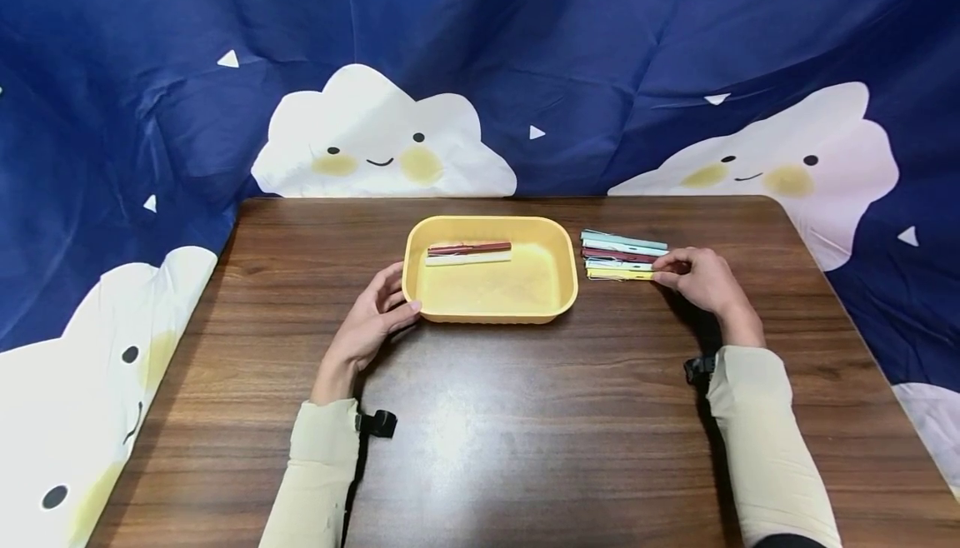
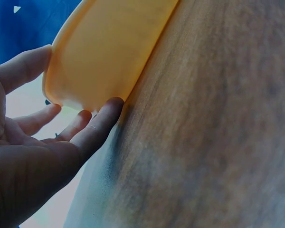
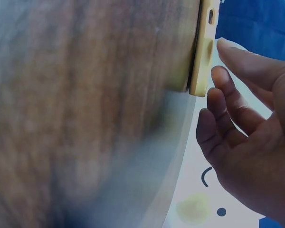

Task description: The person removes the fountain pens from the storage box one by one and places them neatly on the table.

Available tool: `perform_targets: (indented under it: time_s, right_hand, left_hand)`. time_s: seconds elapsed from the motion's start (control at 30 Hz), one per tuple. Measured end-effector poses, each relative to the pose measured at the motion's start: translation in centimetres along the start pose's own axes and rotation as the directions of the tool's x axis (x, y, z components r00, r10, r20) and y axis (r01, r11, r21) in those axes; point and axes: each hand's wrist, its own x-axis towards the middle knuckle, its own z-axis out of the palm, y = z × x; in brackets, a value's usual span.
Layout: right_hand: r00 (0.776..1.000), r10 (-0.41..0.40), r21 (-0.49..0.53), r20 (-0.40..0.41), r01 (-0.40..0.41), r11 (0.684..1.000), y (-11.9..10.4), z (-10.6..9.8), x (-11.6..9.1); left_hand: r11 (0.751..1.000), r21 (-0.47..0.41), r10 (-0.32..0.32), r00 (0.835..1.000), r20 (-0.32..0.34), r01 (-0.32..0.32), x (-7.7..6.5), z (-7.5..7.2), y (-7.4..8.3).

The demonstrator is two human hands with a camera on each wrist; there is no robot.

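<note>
My left hand holds the left end of a yellow plastic basket, the thumb at its front corner and the other fingers along its side. Up close, the left wrist view shows the fingertips against the basket wall. A dark red pen and a cream pen lie inside. To the right, several pens lie side by side. At their right ends is my right hand, thumb and forefinger bent by the yellow pen; the right wrist view shows fingertips beside its end, with no clear grip.
Teal, dark red and pale blue pens lie behind the yellow one. Everything stands on a brown wooden table. A blue cloth with white clouds hangs behind the table's far edge.
</note>
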Motion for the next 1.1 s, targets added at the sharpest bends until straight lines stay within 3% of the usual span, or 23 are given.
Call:
perform_targets:
  time_s: [0.2, 0.6, 1.1]
  right_hand:
    - [0.999, 0.002, 0.068, -0.053, 0.001, 0.998, -0.5, 0.0, 0.0]
    - [0.985, -0.053, 0.171, -0.162, 0.081, 0.982, -3.2, 0.7, 0.3]
    - [0.981, -0.096, 0.267, -0.167, 0.138, 0.954, -6.0, 1.4, 1.1]
  left_hand:
    - [1.000, 0.004, 0.001, 1.000, -0.002, -0.001, -0.1, 0.0, 0.1]
    - [1.000, 0.010, 0.004, 1.000, 0.001, -0.004, 0.0, -0.1, 0.0]
    - [1.000, 0.006, 0.001, 1.000, 0.002, -0.001, 0.0, -0.1, 0.0]
